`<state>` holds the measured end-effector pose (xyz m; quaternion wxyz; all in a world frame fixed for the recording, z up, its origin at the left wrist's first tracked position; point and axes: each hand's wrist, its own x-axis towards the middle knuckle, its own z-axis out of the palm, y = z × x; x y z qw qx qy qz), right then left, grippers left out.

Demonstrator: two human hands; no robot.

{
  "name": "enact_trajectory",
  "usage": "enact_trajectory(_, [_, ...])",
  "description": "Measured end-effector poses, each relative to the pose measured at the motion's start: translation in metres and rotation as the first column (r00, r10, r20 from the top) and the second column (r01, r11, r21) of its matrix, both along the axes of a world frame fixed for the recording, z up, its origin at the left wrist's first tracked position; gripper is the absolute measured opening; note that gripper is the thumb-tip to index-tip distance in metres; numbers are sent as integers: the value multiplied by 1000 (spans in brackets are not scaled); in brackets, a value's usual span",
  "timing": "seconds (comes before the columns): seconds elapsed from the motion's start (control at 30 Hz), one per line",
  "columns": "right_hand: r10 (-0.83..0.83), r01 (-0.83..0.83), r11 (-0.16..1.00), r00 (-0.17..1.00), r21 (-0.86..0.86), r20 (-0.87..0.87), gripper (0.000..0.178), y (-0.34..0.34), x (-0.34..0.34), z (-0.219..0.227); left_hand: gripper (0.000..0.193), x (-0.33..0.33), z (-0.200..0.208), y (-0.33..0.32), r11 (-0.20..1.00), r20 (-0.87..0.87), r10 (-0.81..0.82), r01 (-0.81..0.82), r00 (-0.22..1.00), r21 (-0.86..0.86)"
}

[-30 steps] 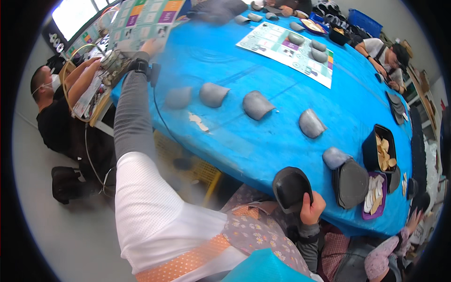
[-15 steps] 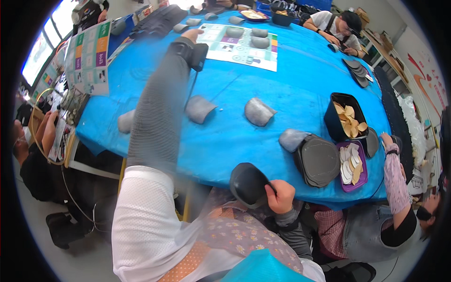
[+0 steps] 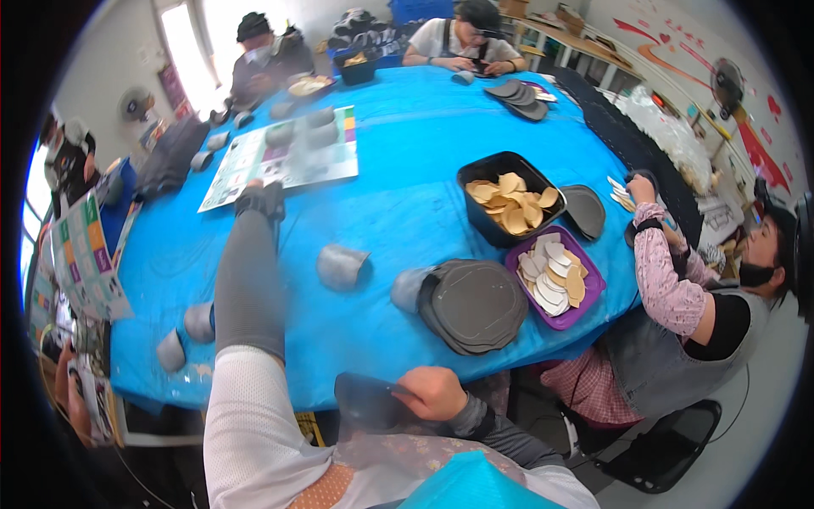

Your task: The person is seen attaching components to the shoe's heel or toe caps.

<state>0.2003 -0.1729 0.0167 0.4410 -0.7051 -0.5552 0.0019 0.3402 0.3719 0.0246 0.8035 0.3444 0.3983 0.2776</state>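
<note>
My right hand (image 3: 434, 394) is closed on the edge of a dark curved piece (image 3: 369, 403), a black cupped shape held low at the near table edge. My left arm stretches far across the table, and my left hand (image 3: 257, 188) is at the near edge of a printed sheet (image 3: 222, 182). A wrist device and blur hide its fingers. On the sheet lie several grey curved shells (image 3: 322, 136). Closer to me sit another grey shell (image 3: 342, 267), one (image 3: 410, 288) against a stack of dark rounded flat pieces (image 3: 476, 307), and two at the left.
A black bin (image 3: 483, 222) of tan pieces and a purple tray (image 3: 566, 321) of white and tan pieces stand at the right on the blue-covered table (image 3: 407, 191). A co-worker (image 3: 678, 314) sits at the right; two more sit across. A printed board (image 3: 80, 254) stands at the left.
The view has swung to the right, so the table's things appear further left. My left hand is still stretched out by the sheet. My right hand keeps hold of the dark curved piece.
</note>
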Motion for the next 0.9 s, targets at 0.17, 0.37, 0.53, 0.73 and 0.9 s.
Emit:
enact_trajectory(0.17, [19, -19, 1000, 1000, 13, -2, 16, -5, 3, -1, 46, 8, 8, -1, 999, 23, -30, 29, 999, 16])
enact_trajectory(0.37, [25, -24, 999, 1000, 27, -19, 15, -6, 3, -1, 42, 30, 11, -27, 996, 48, -86, 85, 995, 10])
enact_trajectory(0.53, [48, -48, 999, 999, 3, -7, 16, -4, 4, 2, 39, 65, 17, -65, 991, 75, -128, 130, 989, -23])
enact_trajectory(0.73, [25, -25, 1000, 1000, -5, 0, 18, -3, 3, 3, 36, 121, 12, -130, 979, 58, -154, 160, 986, -124])
enact_trajectory(0.9, [4, -4, 1000, 1000, 1, 24, 20, -3, 4, 2, 33, 165, 4, -195, 952, 22, -201, 201, 979, -230])
